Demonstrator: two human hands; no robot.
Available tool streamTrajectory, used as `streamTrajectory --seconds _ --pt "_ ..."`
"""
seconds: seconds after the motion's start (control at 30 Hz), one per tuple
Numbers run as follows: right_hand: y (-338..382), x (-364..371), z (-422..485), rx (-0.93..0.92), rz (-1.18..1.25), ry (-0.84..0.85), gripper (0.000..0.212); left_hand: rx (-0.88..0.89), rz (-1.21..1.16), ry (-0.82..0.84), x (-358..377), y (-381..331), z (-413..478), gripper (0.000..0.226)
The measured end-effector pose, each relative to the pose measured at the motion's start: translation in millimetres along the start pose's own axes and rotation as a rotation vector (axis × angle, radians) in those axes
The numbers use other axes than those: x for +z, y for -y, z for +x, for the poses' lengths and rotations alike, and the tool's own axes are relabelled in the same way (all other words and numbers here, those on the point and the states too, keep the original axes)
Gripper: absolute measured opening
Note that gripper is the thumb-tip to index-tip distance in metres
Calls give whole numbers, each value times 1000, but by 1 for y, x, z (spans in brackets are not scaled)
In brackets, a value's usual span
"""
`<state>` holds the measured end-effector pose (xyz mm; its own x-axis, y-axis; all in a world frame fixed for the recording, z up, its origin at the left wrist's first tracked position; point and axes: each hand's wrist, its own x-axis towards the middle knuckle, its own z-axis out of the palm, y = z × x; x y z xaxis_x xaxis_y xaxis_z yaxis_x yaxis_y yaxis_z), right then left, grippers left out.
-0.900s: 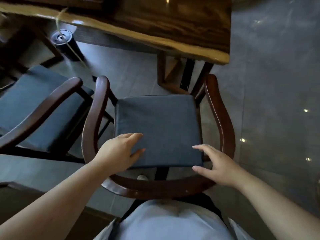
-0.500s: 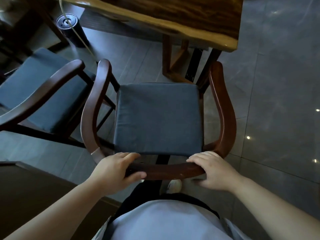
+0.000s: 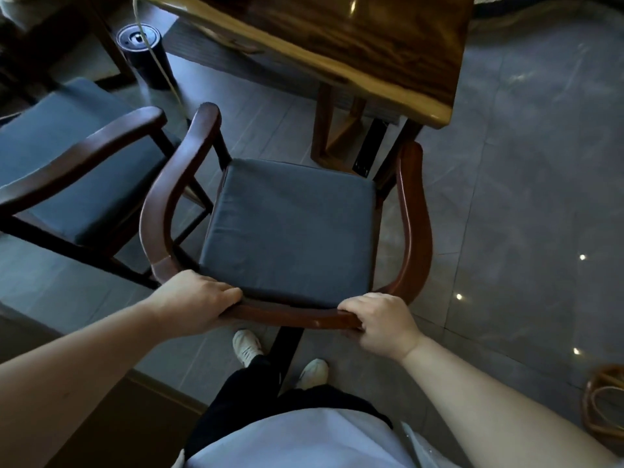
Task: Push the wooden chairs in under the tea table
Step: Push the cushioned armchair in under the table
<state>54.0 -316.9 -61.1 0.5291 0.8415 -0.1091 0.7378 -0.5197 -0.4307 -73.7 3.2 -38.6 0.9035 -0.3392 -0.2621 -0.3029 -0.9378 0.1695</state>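
Note:
A dark wooden armchair with a grey seat cushion stands in front of me, facing the tea table. Its front legs are near the table's leg; the seat is still out from under the slab top. My left hand grips the curved back rail on its left part. My right hand grips the same rail on its right part. A second, similar chair stands to the left, turned at an angle and away from the table.
A black cylindrical bin with a cord running past it stands on the tiled floor at the upper left. A woven basket sits at the lower right. My feet in white shoes are just behind the chair.
My hands left the cushion and took hold of the chair's back rail. I have stepped back a little, and my shoes and the basket now show.

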Motion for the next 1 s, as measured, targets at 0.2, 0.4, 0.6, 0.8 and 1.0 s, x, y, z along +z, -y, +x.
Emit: streamTrajectory --seconds 0.2,0.4,0.6,0.8,1.0 --pt "33 16 39 88 7 -8 26 -64 132 122 -14 61 -3 19" --pt "45 15 77 160 -4 2 34 -26 143 103 -36 107 10 25" --pt "52 16 102 174 -1 -16 31 -31 146 115 -50 134 18 27" --pt "56 26 100 120 44 35 33 -15 65 4 -43 132 3 21" --pt "41 24 99 115 249 207 39 -122 15 -145 -33 117 -3 19"
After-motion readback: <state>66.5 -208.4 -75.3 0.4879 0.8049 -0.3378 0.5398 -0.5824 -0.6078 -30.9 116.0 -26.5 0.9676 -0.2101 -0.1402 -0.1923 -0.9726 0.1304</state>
